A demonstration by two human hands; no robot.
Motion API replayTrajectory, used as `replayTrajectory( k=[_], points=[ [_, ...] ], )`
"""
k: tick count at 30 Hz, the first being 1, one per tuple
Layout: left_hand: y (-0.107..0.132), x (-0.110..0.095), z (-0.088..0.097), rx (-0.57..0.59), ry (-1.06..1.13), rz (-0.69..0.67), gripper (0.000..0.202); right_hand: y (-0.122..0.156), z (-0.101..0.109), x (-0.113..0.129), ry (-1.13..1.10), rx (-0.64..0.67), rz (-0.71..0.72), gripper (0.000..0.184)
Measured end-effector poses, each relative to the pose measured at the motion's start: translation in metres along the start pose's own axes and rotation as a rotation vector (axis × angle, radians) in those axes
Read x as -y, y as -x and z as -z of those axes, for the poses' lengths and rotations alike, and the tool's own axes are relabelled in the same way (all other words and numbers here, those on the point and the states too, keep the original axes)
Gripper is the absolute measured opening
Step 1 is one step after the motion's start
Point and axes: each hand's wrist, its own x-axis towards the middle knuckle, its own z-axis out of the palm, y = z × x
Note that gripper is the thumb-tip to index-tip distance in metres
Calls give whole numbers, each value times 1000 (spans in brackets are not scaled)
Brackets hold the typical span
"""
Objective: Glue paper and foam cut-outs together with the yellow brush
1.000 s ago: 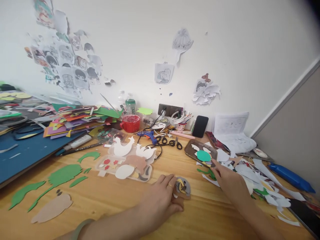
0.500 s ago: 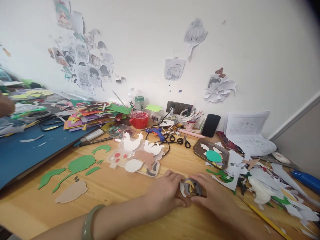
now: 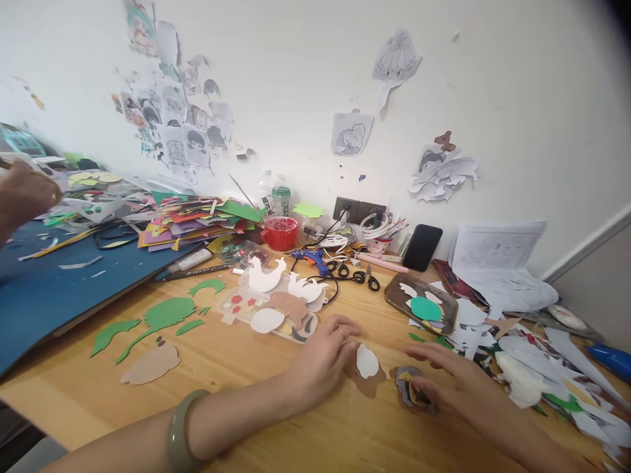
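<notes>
My left hand rests on the wooden table, fingers curled lightly, touching the left edge of a brown foam cut-out with a white oval on it. My right hand lies flat beside it, fingers spread over a small stack of grey and brown foam cut-outs, pressing on them. A green bangle sits on my left wrist. Just beyond my left hand lies a clear tray of white birds and other foam shapes.
Green foam leaves and a tan shape lie at left. A blue cutting mat, stacked coloured sheets, red cup, glue gun, scissors, phone and paper scraps crowd the table. Another person's hand is far left.
The cut-outs held together between both hands have been separated: the brown piece with the white oval stays by my left hand, the grey stack slid right under my right hand. The view shifted left.
</notes>
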Motion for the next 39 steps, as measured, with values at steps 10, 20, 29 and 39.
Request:
replayTrajectory(
  k=[10,20,29,39],
  points=[
    [0,-6,3,-34,164,153,34,1,2,-7,-155,-227,-113,38],
    [-1,-1,-3,-31,435,292,31,-3,-2,-15,-133,-224,-87,38],
    [-2,0,-4,-83,535,256,23,-10,-43,26,91,-152,133,30],
    [-5,6,0,-23,244,205,40,-15,-55,42,169,-55,224,19]
  ],
)
